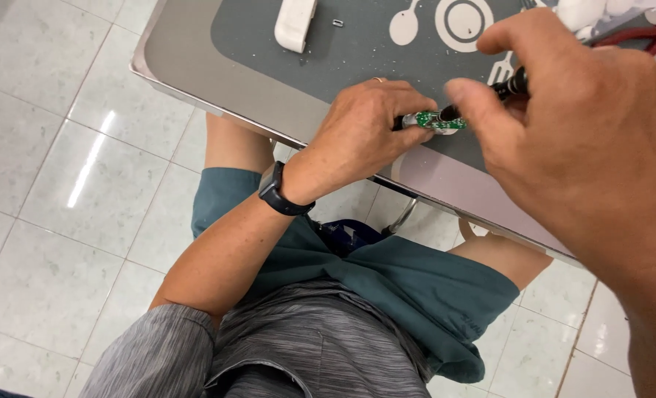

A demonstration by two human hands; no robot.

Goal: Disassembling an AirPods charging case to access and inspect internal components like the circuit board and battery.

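Your left hand (pixel 368 125) is curled down over one end of a small green circuit board (pixel 435 121), fingers closed and pinning it against the grey mat (pixel 343 51). The board lies near the front edge of the mat, between your two hands. Your right hand (pixel 586 140) is closed in a pinch around a slim black tool (pixel 508 85), thumb and forefinger close together, and the tool's tip rests on the board just beside your left fingertips.

A dark watch (pixel 280 191) sits on your left wrist, and a ring (pixel 378 79) shows on one finger of that hand.

Farther out on the mat, a white oblong plastic casing (pixel 295 23) lies near the top edge of the view, well apart from the board, with a tiny metal part (pixel 337 23) just beside it. White printed symbols mark the mat: a spoon shape (pixel 404 26) and a round plate outline (pixel 463 21) next to it. Small white flecks are scattered across the mat. Red handles (pixel 641 35) lie at the far right, partly hidden behind your right hand.

The mat covers a metal table (pixel 188 66) over a pale tiled floor (pixel 63 184).
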